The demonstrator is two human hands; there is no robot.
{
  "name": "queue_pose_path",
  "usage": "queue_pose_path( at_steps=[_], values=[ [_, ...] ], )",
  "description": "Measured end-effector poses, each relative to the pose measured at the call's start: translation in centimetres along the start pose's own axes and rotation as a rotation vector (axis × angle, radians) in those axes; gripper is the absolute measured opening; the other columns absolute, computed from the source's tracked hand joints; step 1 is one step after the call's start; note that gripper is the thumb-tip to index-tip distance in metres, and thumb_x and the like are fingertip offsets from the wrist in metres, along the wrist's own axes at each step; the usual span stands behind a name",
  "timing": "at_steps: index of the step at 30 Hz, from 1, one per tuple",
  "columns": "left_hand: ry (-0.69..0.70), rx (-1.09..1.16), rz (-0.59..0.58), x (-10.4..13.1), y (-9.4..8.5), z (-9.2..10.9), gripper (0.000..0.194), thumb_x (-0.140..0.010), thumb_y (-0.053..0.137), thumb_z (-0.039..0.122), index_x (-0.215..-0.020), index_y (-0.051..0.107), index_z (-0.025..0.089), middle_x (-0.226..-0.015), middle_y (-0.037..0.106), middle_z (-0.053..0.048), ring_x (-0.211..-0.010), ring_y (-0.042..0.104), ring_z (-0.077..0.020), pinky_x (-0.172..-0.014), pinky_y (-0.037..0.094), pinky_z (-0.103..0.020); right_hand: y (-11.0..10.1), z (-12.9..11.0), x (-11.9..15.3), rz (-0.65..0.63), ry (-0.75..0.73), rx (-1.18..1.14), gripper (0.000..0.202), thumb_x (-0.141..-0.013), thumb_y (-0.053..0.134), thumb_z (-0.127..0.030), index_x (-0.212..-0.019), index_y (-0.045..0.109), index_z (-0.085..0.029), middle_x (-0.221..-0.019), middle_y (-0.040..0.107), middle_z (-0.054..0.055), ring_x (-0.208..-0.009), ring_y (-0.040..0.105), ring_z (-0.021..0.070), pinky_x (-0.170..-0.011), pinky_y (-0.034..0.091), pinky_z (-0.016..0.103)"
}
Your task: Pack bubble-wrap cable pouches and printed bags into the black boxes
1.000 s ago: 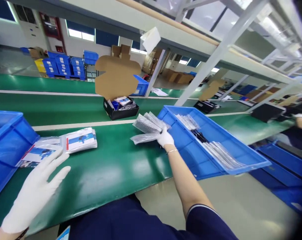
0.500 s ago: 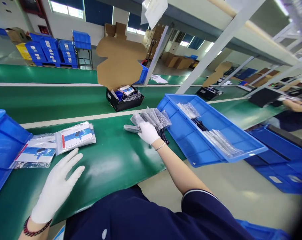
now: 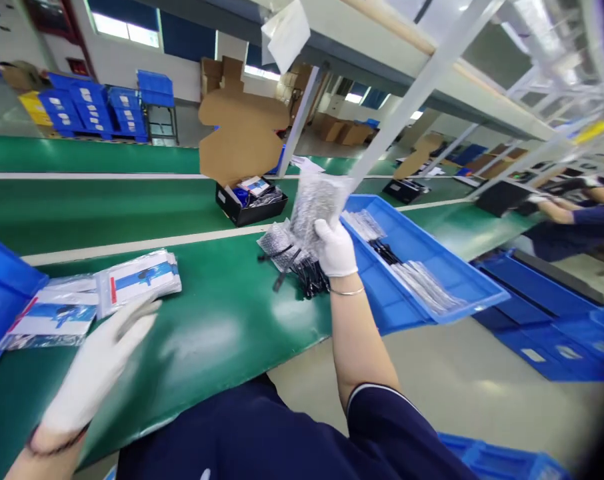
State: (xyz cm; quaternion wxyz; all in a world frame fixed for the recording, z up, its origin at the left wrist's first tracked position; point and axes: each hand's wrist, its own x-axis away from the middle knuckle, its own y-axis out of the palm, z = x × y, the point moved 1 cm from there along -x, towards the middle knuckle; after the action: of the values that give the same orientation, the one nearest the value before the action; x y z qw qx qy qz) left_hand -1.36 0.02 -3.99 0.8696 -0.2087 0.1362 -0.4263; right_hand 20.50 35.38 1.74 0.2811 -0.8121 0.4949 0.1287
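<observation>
Your right hand (image 3: 336, 248) was closed around the lower end of a clear plastic packet (image 3: 316, 203), fingers wrapped across its width, and you held it upright above the green belt (image 3: 222, 333), just left of the tilted blue tray (image 3: 432, 247). The packet rose out of your fist toward the white shelf post and sagged a little at the top, so it looked light and limp, a thin bag with dark, speckled contents, probably slick on the outside. A bag like that would likely fold or slide if pinched at a corner; a hold across the filled part, as you had it, seemed the surer place.

Directly beneath your hand lay a loose pile of similar packets (image 3: 295, 257), some showing black parts, resting on the belt against the tray's near-left corner. More of the same packets lay in rows inside the tray.

Your left hand (image 3: 99, 367) was open, fingers spread and holding nothing, hovering low over the belt. Its fingertips were close to the stack of bagged leaflets (image 3: 139, 279) printed in white and blue, though I cannot tell whether they touched.

Farther back on the belt stood an open black box (image 3: 249, 203) with a raised cardboard lid. A co-worker's arm (image 3: 557, 212) showed at the far right.
</observation>
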Motion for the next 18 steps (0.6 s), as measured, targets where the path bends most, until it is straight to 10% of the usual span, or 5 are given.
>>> queue_pose_path(
  at_steps=[3,5,9,13,18],
  values=[
    [-0.118,0.778,-0.246,-5.0,4.4,4.1,0.07,-0.086,0.06,0.046,-0.147,0.029,0.03,-0.147,0.039,-0.01,-0.125,0.05,-0.0273,-0.098,0.049,-0.048,6.4,-2.1,2.3,-0.261,0.063,-0.284,0.084,-0.086,0.056,-0.053,-0.152,0.018,-0.018,-0.148,0.032,0.007,-0.137,0.031,0.0224,-0.114,0.031,0.036],
    [-0.181,1.123,-0.335,-9.0,7.0,5.0,0.059,-0.088,0.058,0.043,-0.139,0.043,0.018,-0.138,0.049,-0.016,-0.118,0.055,-0.0293,-0.096,0.049,-0.051,10.2,-2.8,3.8,-0.425,0.127,-0.417,0.098,-0.084,0.06,-0.056,-0.154,0.001,-0.022,-0.152,0.024,0.005,-0.139,0.026,0.021,-0.115,0.03,0.038],
    [-0.316,1.375,-0.11,-14.4,8.5,3.2,0.033,-0.086,0.058,0.021,-0.116,0.06,0.009,-0.116,0.063,-0.014,-0.108,0.061,-0.025,-0.099,0.048,-0.043,13.6,-2.5,4.2,-0.83,0.123,-0.54,0.105,-0.074,0.077,-0.046,-0.153,0.01,-0.028,-0.152,0.024,0.006,-0.135,0.034,0.0266,-0.106,0.043,0.042],
    [-0.304,1.3,-0.113,-15.2,7.2,1.4,0.032,-0.084,0.062,0.024,-0.111,0.059,0.007,-0.111,0.065,-0.016,-0.101,0.064,-0.0267,-0.095,0.05,-0.045,15.3,-1.3,1.8,-0.721,0.206,-0.399,0.043,-0.079,0.07,-0.042,-0.113,0.057,-0.019,-0.116,0.059,0.007,-0.101,0.061,0.0225,-0.08,0.057,0.033],
    [-0.014,0.989,0.003,-14.8,4.9,1.1,0.049,-0.079,0.071,0.028,-0.122,0.055,0.012,-0.126,0.059,-0.013,-0.115,0.056,-0.026,-0.101,0.045,-0.04,19.0,-1.0,-0.4,-0.572,0.261,-0.311,0.04,-0.07,0.075,-0.049,-0.072,0.053,-0.016,-0.066,0.055,0.0,-0.053,0.053,0.0133,-0.046,0.047,0.024]
  ],
)
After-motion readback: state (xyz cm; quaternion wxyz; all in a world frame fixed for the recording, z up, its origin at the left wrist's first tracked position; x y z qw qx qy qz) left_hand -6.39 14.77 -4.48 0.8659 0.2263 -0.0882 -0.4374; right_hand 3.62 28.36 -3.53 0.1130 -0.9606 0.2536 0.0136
